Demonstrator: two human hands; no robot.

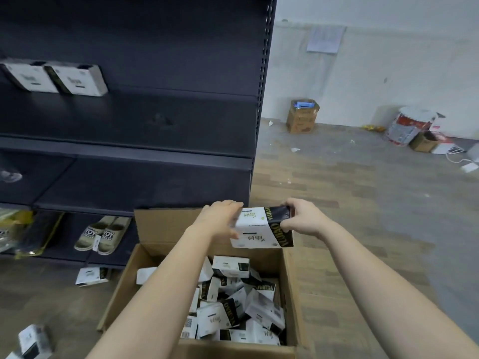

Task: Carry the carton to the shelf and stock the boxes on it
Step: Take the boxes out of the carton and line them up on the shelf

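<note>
An open brown carton (291, 286) stands on the floor in front of the dark shelf unit (155, 120), with several white-and-black boxes (233, 304) jumbled inside. Above the carton's far rim I hold one white-and-black box (261, 229) between both hands. My left hand (220, 221) grips its left end and my right hand (304, 216) grips its black right end. Two matching boxes (55, 77) stand on an upper shelf at the far left.
A pair of beige slippers (105, 235) and bagged goods (23, 234) lie on the bottom shelf. Loose boxes lie on the floor at the left (92, 275) and bottom left (33, 340). Small cartons (302, 116) and clutter (414, 130) line the far wall.
</note>
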